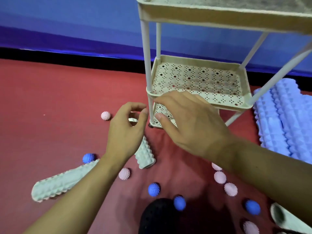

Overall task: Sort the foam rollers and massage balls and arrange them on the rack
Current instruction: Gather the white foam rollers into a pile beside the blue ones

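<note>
Red floor (50,98) lies open left of rack (199,85); hands (194,125) seemingly empty.

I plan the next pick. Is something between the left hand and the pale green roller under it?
Nothing visible. The left hand hovers directly over the short pale green roller, holding nothing. The rack post stands just beside its fingers.

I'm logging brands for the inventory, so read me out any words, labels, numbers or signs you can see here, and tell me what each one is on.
None: no readable text shows anywhere.
Rack: only a punched diamond pattern on its shelves, no label.
Rollers: ridged foam, no print visible.
Balls: spiky, pink and blue, unmarked.
Blue wall: plain.
The view is somewhat blurred, so very small print could be missed.
</note>
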